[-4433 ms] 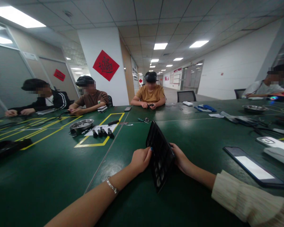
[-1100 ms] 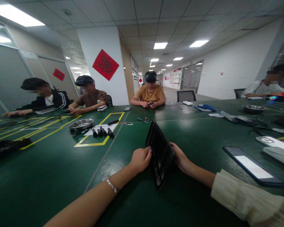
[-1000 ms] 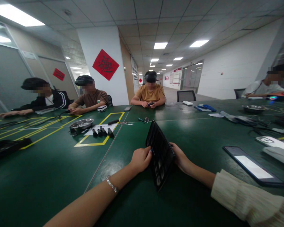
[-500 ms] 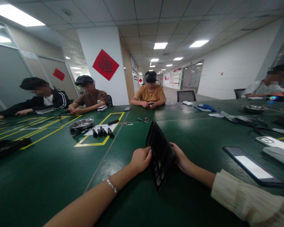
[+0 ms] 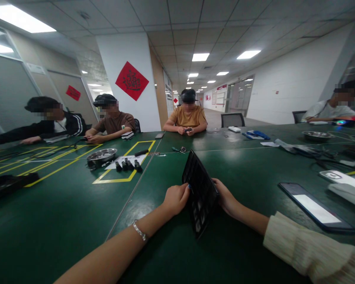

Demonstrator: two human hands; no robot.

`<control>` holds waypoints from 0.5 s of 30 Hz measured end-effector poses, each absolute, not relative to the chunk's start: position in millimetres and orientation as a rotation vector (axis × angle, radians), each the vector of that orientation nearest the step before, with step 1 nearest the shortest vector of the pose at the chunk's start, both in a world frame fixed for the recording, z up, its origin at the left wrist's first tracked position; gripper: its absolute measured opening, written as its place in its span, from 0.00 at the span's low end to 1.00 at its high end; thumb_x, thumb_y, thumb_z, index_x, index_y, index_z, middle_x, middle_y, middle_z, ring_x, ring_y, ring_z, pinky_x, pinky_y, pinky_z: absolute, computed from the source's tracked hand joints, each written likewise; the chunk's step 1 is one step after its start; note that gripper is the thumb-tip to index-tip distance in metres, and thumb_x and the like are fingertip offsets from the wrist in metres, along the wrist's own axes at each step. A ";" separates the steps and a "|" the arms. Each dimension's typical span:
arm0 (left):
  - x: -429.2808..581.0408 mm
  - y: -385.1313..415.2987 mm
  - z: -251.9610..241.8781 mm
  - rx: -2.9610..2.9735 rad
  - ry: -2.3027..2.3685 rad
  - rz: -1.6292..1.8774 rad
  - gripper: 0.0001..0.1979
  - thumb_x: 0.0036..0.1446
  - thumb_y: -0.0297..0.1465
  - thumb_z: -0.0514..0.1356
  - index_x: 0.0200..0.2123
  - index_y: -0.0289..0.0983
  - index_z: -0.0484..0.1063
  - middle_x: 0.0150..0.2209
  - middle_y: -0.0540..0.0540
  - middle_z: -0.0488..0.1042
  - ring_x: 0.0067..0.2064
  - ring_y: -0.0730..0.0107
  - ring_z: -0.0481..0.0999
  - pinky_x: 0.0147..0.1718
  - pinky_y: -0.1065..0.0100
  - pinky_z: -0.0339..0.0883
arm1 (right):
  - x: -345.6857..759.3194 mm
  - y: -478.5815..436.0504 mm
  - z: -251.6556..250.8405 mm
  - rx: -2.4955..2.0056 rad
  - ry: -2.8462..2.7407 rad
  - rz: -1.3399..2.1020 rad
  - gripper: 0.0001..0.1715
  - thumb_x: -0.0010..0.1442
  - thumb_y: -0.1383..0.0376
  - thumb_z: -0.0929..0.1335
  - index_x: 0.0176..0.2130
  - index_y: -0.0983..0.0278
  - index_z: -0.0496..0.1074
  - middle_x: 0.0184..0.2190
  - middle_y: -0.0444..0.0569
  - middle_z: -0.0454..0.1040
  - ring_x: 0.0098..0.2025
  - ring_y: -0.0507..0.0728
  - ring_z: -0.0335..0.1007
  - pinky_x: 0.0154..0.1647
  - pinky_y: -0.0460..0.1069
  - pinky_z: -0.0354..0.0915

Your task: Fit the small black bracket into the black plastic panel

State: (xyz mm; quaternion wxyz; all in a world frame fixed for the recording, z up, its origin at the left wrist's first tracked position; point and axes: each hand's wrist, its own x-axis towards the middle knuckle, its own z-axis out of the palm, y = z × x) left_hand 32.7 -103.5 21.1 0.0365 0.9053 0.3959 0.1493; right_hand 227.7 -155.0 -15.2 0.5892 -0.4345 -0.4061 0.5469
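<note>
A black tablet point(image 5: 199, 197), thin and tilted up on edge, stands between my hands above the green table. Faint grid-like shapes show on its dark face. My left hand point(image 5: 177, 198) is closed at its left edge, the thumb on the near face. A small blue spot shows by the thumb tip; I cannot make out what it is. At the right edge, my right hand point(image 5: 225, 197) grips the tablet from behind, with most of its fingers hidden. A silvery bracelet point(image 5: 139, 230) is round my left wrist.
Right of my hands lies a phone point(image 5: 316, 207) with a partly white screen, beside another white phone point(image 5: 347, 179). Several black cylindrical parts point(image 5: 128, 165) and a metal bowl point(image 5: 102, 155) stand left on the green table point(image 5: 77, 213). Several people sit around it.
My hands and the tablet stay almost still. At the far left, a person's dark sleeve now reaches further up and out toward the left edge.
</note>
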 end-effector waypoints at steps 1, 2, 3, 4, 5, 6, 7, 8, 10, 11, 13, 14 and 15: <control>32.7 -103.8 21.4 2.789 1.214 0.454 0.23 0.62 0.38 0.34 0.31 0.38 0.65 0.26 0.46 0.71 0.30 0.67 0.72 0.28 0.70 0.55 | 227.5 -155.1 -15.1 -1.015 -0.946 1.269 0.19 0.54 0.58 0.63 0.46 0.59 0.62 0.27 0.44 0.72 0.25 0.54 0.67 0.24 0.48 0.63; 32.5 -104.1 21.6 2.795 1.213 0.445 0.22 0.62 0.38 0.35 0.31 0.38 0.65 0.26 0.46 0.71 0.31 0.66 0.72 0.29 0.70 0.55 | 227.4 -155.2 -14.9 -1.015 -0.947 1.265 0.19 0.54 0.58 0.63 0.46 0.60 0.62 0.27 0.44 0.71 0.25 0.54 0.67 0.24 0.48 0.63; 32.3 -104.3 21.9 2.800 1.215 0.434 0.21 0.61 0.37 0.36 0.31 0.38 0.65 0.27 0.46 0.72 0.31 0.66 0.72 0.29 0.70 0.56 | 227.4 -155.4 -14.6 -1.014 -0.949 1.264 0.19 0.54 0.58 0.63 0.46 0.60 0.62 0.26 0.44 0.71 0.25 0.54 0.67 0.25 0.48 0.63; 32.1 -104.5 22.2 2.804 1.216 0.422 0.21 0.61 0.37 0.36 0.31 0.38 0.65 0.27 0.45 0.72 0.32 0.66 0.72 0.29 0.70 0.56 | 227.4 -155.6 -14.3 -1.013 -0.951 1.266 0.19 0.55 0.58 0.63 0.46 0.60 0.62 0.26 0.43 0.71 0.25 0.53 0.67 0.25 0.48 0.63; 31.8 -104.6 22.4 2.804 1.219 0.414 0.20 0.61 0.37 0.37 0.31 0.38 0.65 0.27 0.45 0.72 0.32 0.66 0.72 0.30 0.70 0.56 | 227.6 -155.9 -14.0 -1.010 -0.953 1.266 0.19 0.55 0.58 0.63 0.46 0.60 0.62 0.25 0.43 0.71 0.25 0.53 0.67 0.25 0.48 0.63; 31.6 -104.6 22.5 2.801 1.220 0.413 0.20 0.61 0.37 0.37 0.32 0.38 0.65 0.28 0.45 0.72 0.32 0.66 0.72 0.30 0.70 0.56 | 227.8 -156.1 -13.8 -1.005 -0.957 1.268 0.19 0.55 0.58 0.63 0.46 0.60 0.62 0.25 0.43 0.70 0.24 0.53 0.67 0.24 0.47 0.63; 31.4 -104.4 22.6 2.796 1.215 0.418 0.21 0.61 0.37 0.36 0.32 0.38 0.65 0.28 0.46 0.72 0.32 0.66 0.72 0.30 0.70 0.56 | 228.0 -156.3 -13.7 -1.000 -0.962 1.270 0.18 0.55 0.58 0.63 0.46 0.60 0.62 0.25 0.43 0.70 0.24 0.53 0.67 0.24 0.47 0.63; 31.3 -104.2 22.5 2.789 1.208 0.427 0.22 0.62 0.37 0.35 0.32 0.38 0.65 0.27 0.46 0.72 0.32 0.66 0.72 0.30 0.70 0.57 | 228.3 -156.2 -13.8 -0.998 -0.965 1.271 0.18 0.55 0.58 0.63 0.46 0.59 0.62 0.25 0.43 0.71 0.25 0.53 0.67 0.23 0.47 0.62; 31.3 -103.7 22.4 2.773 1.198 0.448 0.24 0.62 0.38 0.33 0.32 0.38 0.65 0.27 0.46 0.72 0.31 0.66 0.72 0.30 0.70 0.57 | 228.6 -155.6 -14.9 -1.002 -0.962 1.267 0.17 0.55 0.58 0.63 0.45 0.59 0.62 0.26 0.44 0.71 0.25 0.53 0.67 0.22 0.47 0.62; 31.4 -103.5 22.3 2.766 1.199 0.452 0.24 0.62 0.38 0.33 0.32 0.38 0.66 0.26 0.46 0.72 0.31 0.66 0.72 0.30 0.70 0.57 | 228.6 -155.0 -15.7 -1.006 -0.959 1.264 0.17 0.55 0.58 0.63 0.45 0.59 0.63 0.27 0.44 0.71 0.25 0.53 0.67 0.22 0.47 0.61; 31.7 -103.3 22.2 2.762 1.211 0.445 0.24 0.62 0.39 0.33 0.32 0.38 0.66 0.26 0.46 0.71 0.31 0.66 0.72 0.30 0.70 0.57 | 228.6 -154.1 -17.3 -1.014 -0.948 1.256 0.17 0.54 0.59 0.63 0.45 0.58 0.63 0.28 0.44 0.72 0.25 0.53 0.67 0.21 0.47 0.61; 31.7 -103.4 22.3 2.764 1.216 0.439 0.24 0.62 0.39 0.33 0.32 0.38 0.66 0.26 0.46 0.72 0.31 0.66 0.72 0.30 0.70 0.57 | 228.5 -153.9 -17.8 -1.014 -0.944 1.256 0.17 0.54 0.58 0.63 0.45 0.58 0.63 0.29 0.45 0.72 0.25 0.53 0.67 0.21 0.46 0.60; 31.7 -103.6 22.5 2.769 1.217 0.435 0.24 0.62 0.38 0.34 0.32 0.38 0.66 0.27 0.46 0.72 0.31 0.66 0.72 0.30 0.70 0.57 | 228.4 -154.1 -17.9 -1.011 -0.946 1.262 0.18 0.55 0.58 0.63 0.45 0.58 0.63 0.29 0.45 0.73 0.26 0.53 0.67 0.21 0.46 0.60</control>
